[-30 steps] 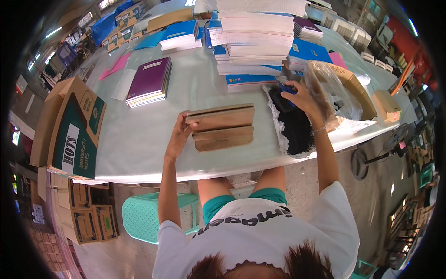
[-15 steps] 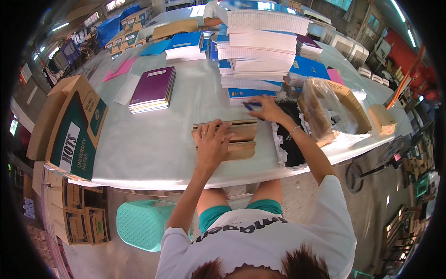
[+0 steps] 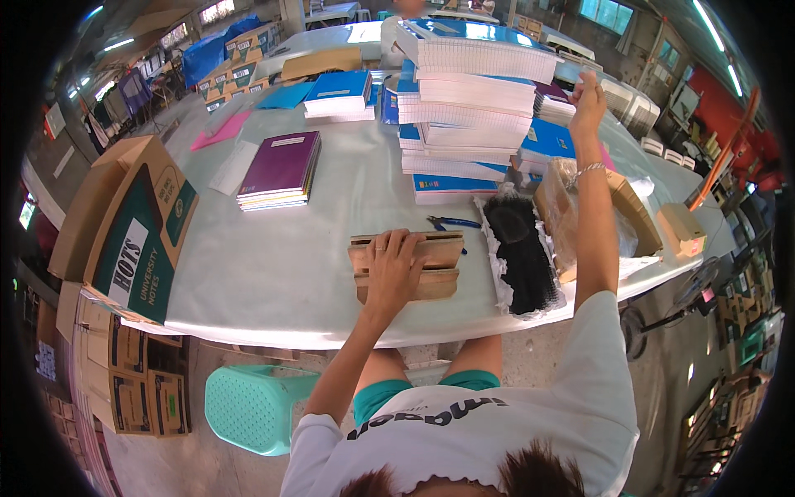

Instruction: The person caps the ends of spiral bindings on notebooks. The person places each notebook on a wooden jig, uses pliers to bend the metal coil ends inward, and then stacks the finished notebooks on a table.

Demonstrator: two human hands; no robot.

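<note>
My left hand (image 3: 392, 269) lies over a brown slotted wooden block (image 3: 437, 255), its fingers bent across the upper ridge and gripping it. The block rests on the table near the front edge. My right hand (image 3: 587, 106) is raised beyond the open carton, beside the tall notebook stack, its fingers curled together. Whatever it may hold is too small to make out. Blue-handled pliers (image 3: 455, 222) lie just behind the block, partly hidden by it. To the right is a long black pad (image 3: 522, 253) with ragged white edges.
A tall stack of blue-covered notebooks (image 3: 476, 108) stands at the back. Purple notebooks (image 3: 281, 166) lie left of centre. An open carton (image 3: 638, 211) with clear plastic is at the right, a green-and-brown carton (image 3: 137, 236) at the left edge. A turquoise stool (image 3: 252, 410) stands below.
My right hand has left the pliers on the table and moved up and right, past the open carton. My left hand stays on the wooden block. The view has shifted slightly.
</note>
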